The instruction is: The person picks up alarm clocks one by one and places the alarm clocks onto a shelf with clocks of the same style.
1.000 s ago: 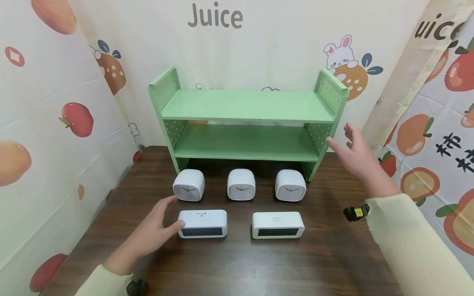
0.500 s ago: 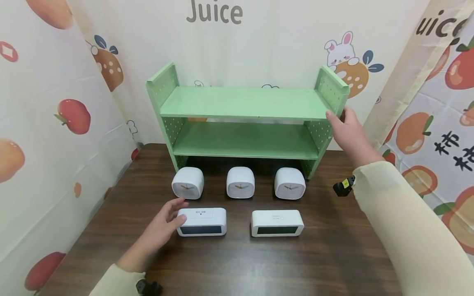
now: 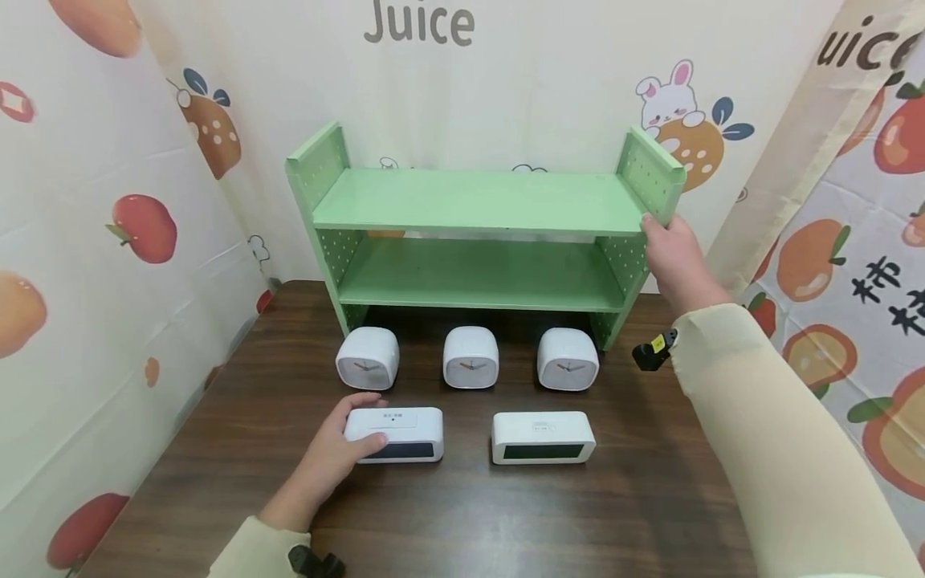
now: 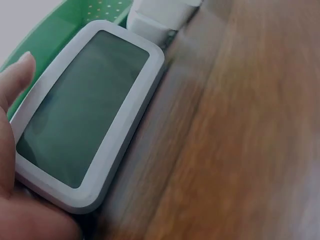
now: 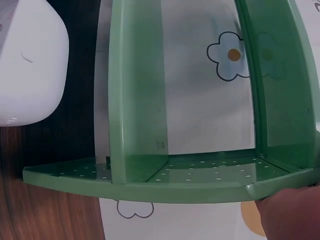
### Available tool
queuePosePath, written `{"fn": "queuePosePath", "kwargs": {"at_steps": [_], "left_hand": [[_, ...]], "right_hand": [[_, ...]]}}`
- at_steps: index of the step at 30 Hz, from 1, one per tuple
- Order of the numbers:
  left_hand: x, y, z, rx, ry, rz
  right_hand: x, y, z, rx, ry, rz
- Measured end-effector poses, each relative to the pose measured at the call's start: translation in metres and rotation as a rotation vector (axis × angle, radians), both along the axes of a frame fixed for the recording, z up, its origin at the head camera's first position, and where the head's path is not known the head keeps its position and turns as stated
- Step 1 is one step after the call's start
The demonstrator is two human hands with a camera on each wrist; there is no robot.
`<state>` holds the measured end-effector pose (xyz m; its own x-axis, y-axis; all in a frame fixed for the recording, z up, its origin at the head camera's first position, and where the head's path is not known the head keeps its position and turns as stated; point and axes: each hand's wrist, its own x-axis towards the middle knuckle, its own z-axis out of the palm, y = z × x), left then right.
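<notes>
My left hand is around the left end of a white digital clock, thumb over its front and fingers behind it. In the left wrist view the clock's dark screen faces the camera, with the hand at the lower left. Up at the right, my right hand grips the right side panel of a green two-tier shelf, thumb on the panel's front edge. A second white digital clock lies to the right of the held one.
Three small white analog clocks stand in a row before the shelf: left, middle and right. All stand on a dark wooden table. Fruit-printed cloth hangs behind and on both sides.
My left hand has moved right and closed around the left digital clock. My right hand has reached inward from beside the shelf and taken hold of its right panel.
</notes>
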<state>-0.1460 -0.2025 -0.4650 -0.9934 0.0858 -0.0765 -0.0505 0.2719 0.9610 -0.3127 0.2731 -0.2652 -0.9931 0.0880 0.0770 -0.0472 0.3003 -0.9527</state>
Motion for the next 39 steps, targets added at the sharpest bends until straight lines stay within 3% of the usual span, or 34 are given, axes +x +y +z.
{"fn": "queuePosePath", "kwargs": {"at_steps": [6,24,29,39], "left_hand": [[0.001,0.0,-0.001,-0.007,-0.008,0.036],[0.0,-0.003,-0.001,-0.041,-0.004,0.017],[0.001,-0.002,-0.001,-0.057,-0.009,0.021],[0.001,0.0,-0.004,-0.052,-0.011,0.052]], "right_hand": [[0.003,-0.001,0.0,-0.024,0.012,-0.006],[0.005,-0.003,-0.008,-0.159,0.049,-0.071],[0.004,-0.003,-0.011,-0.154,0.015,-0.089],[0.003,-0.004,-0.008,-0.161,0.04,-0.059]]}}
